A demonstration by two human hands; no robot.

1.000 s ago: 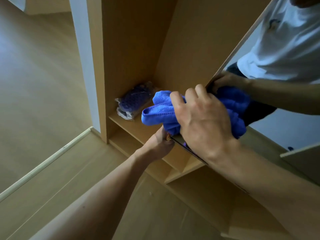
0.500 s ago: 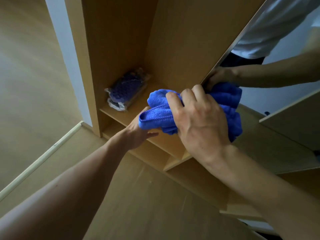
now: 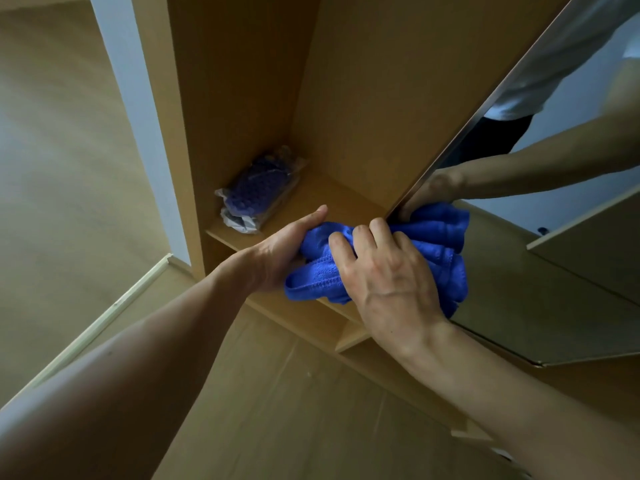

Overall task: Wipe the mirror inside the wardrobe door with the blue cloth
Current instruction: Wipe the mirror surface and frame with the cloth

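Note:
A bunched blue cloth (image 3: 320, 271) is held between both my hands in front of the wardrobe shelves. My right hand (image 3: 388, 275) grips it from above with curled fingers, close to the near edge of the mirror (image 3: 554, 265) on the open wardrobe door. My left hand (image 3: 280, 251) cups the cloth's left side, thumb stretched along its top. The mirror reflects the cloth, a hand and a forearm.
A plastic-wrapped blue item (image 3: 258, 190) lies on the wooden shelf (image 3: 332, 199) inside the wardrobe (image 3: 242, 81). Lower shelves sit below my hands. Wooden floor (image 3: 270, 393) and a pale skirting strip (image 3: 104, 313) lie at left.
My left hand has risen from under the mirror's lower edge and now cups the cloth's left side. The right hand with the cloth has stayed at the mirror's edge.

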